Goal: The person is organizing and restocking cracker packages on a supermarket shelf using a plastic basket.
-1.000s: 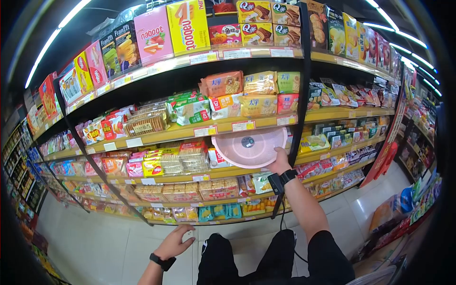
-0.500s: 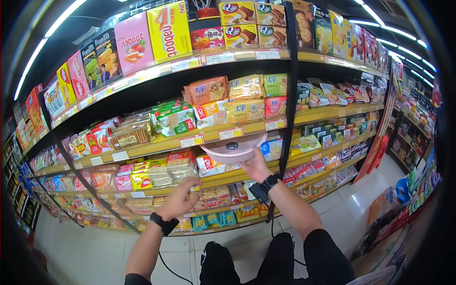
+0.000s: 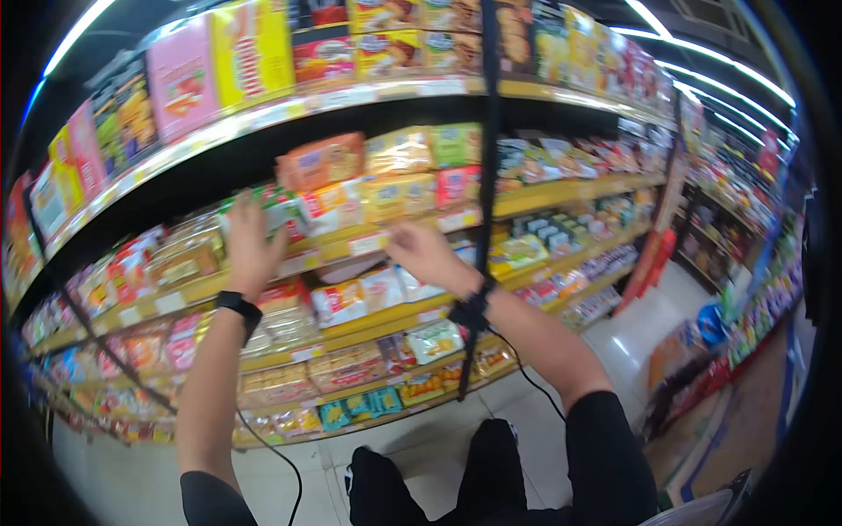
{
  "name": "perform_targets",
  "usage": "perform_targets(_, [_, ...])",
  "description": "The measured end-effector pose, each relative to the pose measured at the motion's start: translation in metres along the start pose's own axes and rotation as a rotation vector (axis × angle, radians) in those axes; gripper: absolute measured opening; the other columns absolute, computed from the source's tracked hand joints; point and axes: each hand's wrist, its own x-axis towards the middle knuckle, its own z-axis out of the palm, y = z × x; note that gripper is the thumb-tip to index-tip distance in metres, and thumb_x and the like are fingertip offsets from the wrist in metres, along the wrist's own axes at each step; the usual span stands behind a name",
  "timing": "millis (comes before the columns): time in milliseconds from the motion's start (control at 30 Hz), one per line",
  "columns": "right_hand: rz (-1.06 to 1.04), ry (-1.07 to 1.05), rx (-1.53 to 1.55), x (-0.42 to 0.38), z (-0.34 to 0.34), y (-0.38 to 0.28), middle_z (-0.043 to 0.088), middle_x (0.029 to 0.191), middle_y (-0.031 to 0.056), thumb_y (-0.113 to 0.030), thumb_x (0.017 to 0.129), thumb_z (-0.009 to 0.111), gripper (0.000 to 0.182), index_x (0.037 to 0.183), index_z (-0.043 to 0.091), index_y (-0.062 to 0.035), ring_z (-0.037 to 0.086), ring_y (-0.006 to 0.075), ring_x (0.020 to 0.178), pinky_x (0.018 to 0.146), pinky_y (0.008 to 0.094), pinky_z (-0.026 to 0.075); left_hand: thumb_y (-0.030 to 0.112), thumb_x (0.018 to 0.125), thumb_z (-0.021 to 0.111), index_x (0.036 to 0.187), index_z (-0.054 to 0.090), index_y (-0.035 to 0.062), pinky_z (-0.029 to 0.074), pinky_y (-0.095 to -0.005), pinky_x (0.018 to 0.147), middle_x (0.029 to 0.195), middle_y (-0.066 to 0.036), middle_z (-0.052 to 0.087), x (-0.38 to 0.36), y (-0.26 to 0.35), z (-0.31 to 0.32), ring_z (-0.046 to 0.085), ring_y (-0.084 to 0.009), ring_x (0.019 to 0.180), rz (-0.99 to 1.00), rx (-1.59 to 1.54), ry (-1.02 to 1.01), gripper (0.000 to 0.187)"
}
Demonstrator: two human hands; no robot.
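My left hand (image 3: 252, 241) reaches up to the middle shelf, fingers spread over a green-and-white snack pack (image 3: 282, 209) and largely covering it. My right hand (image 3: 430, 256) is in front of that shelf's price-tag edge (image 3: 368, 243), fingers curled in, with nothing showing in them. Just above it sit yellow cracker packs (image 3: 399, 200) and a red pack (image 3: 458, 186). To the left of these are a red-and-white pack (image 3: 333, 208) and an orange pack (image 3: 320, 162). The picture is blurred by motion.
A black upright post (image 3: 488, 158) divides the shelving just right of my right hand. Boxed wafers (image 3: 254, 53) line the top shelf, and white-and-orange packs (image 3: 340, 301) lie on the shelf below. A dark cable (image 3: 535, 386) hangs from my right wrist.
The pink basin that my right hand held is out of sight. My left hand has risen to the green pack. My right hand has moved up and left, and the view has shifted right.
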Motion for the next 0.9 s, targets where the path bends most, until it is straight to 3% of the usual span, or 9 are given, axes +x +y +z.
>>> perform_targets(67, [-0.254, 0.207, -0.309, 0.049, -0.016, -0.029, 0.068, 0.099, 0.0236, -0.025, 0.088, 0.071, 0.029, 0.098, 0.067, 0.0020, 0.065, 0.0441, 0.099, 0.086, 0.0502, 0.052, 0.024, 0.088, 0.075, 0.139, 0.054, 0.0011, 0.041, -0.0498, 0.114, 0.149, -0.025, 0.050, 0.029, 0.005, 0.008, 0.047, -0.0431, 0.138, -0.010, -0.021, 0.117, 0.060])
perform_targets(167, [-0.390, 0.324, -0.477, 0.110, -0.024, -0.042, 0.062, 0.120, 0.0286, -0.031, 0.088, 0.073, 0.049, 0.119, 0.062, 0.0054, 0.059, 0.0457, 0.116, 0.102, 0.0492, 0.049, 0.044, 0.093, 0.067, 0.141, 0.056, 0.0052, 0.033, -0.0562, 0.117, 0.150, -0.020, 0.051, 0.034, -0.002, 0.037, 0.049, -0.0402, 0.137, -0.115, 0.243, 0.080, 0.063])
perform_targets(267, [-0.221, 0.277, -0.733, 0.122, -0.017, -0.038, 0.053, 0.139, 0.0273, -0.042, 0.086, 0.073, 0.065, 0.131, 0.057, 0.0021, 0.046, 0.0451, 0.135, 0.113, 0.0611, 0.036, 0.055, 0.096, 0.061, 0.136, 0.061, 0.0068, 0.032, -0.0570, 0.117, 0.139, -0.020, 0.060, 0.025, -0.012, 0.049, 0.052, -0.0389, 0.134, -0.224, 0.337, -0.077, 0.063])
perform_targets(333, [-0.265, 0.258, -0.859, 0.117, -0.006, -0.022, 0.051, 0.144, 0.0265, -0.046, 0.085, 0.072, 0.069, 0.134, 0.057, 0.0004, 0.042, 0.0443, 0.139, 0.115, 0.0651, 0.029, 0.050, 0.096, 0.064, 0.126, 0.065, 0.0071, 0.041, -0.0519, 0.105, 0.126, -0.019, 0.063, 0.019, -0.018, 0.046, 0.059, -0.0399, 0.120, -0.137, 0.275, -0.017, 0.052])
perform_targets(467, [-0.461, 0.239, -1.063, 0.107, 0.013, 0.017, 0.048, 0.151, 0.0255, -0.056, 0.084, 0.069, 0.075, 0.137, 0.058, -0.0037, 0.037, 0.0429, 0.145, 0.119, 0.0716, 0.014, 0.040, 0.097, 0.063, 0.124, 0.066, 0.0071, 0.044, -0.0475, 0.098, 0.117, -0.018, 0.065, 0.008, -0.046, 0.040, 0.060, -0.0393, 0.113, -0.028, 0.092, 0.041, 0.042])
perform_targets(667, [-0.571, 0.405, -0.990, 0.117, 0.027, 0.041, 0.061, 0.139, 0.0211, -0.047, 0.083, 0.071, 0.053, 0.114, 0.068, -0.0042, 0.045, 0.0368, 0.141, 0.122, 0.0631, 0.018, 0.042, 0.099, 0.061, 0.125, 0.065, 0.0064, 0.043, -0.0476, 0.097, 0.116, -0.016, 0.066, 0.003, -0.047, 0.052, 0.061, -0.0372, 0.113, 0.037, 0.176, 0.149, 0.044])
perform_targets(767, [-0.681, 0.480, -0.990, 0.120, 0.026, 0.047, 0.064, 0.129, 0.0193, -0.039, 0.081, 0.071, 0.045, 0.110, 0.067, -0.0047, 0.053, 0.0353, 0.131, 0.117, 0.0581, 0.028, 0.045, 0.101, 0.058, 0.136, 0.058, 0.0042, 0.033, -0.0505, 0.114, 0.144, -0.016, 0.055, 0.003, -0.041, 0.066, 0.049, -0.0345, 0.137, 0.033, 0.353, 0.179, 0.053])
perform_targets(833, [-0.787, 0.477, -0.918, 0.119, 0.025, 0.048, 0.065, 0.111, 0.0150, -0.032, 0.079, 0.070, 0.037, 0.105, 0.066, -0.0058, 0.059, 0.0329, 0.112, 0.102, 0.0508, 0.040, 0.044, 0.101, 0.058, 0.139, 0.056, 0.0046, 0.029, -0.0514, 0.118, 0.149, -0.016, 0.052, -0.002, -0.029, 0.071, 0.045, -0.0334, 0.142, 0.006, 0.406, 0.163, 0.055])
perform_targets(900, [-0.791, 0.479, -0.901, 0.118, 0.030, 0.050, 0.062, 0.104, 0.0130, -0.030, 0.078, 0.071, 0.035, 0.103, 0.065, -0.0066, 0.059, 0.0322, 0.104, 0.095, 0.0487, 0.042, 0.042, 0.100, 0.059, 0.143, 0.053, 0.0059, 0.025, -0.0525, 0.121, 0.152, -0.015, 0.050, -0.001, -0.016, 0.072, 0.041, -0.0320, 0.146, -0.045, 0.376, 0.151, 0.057])
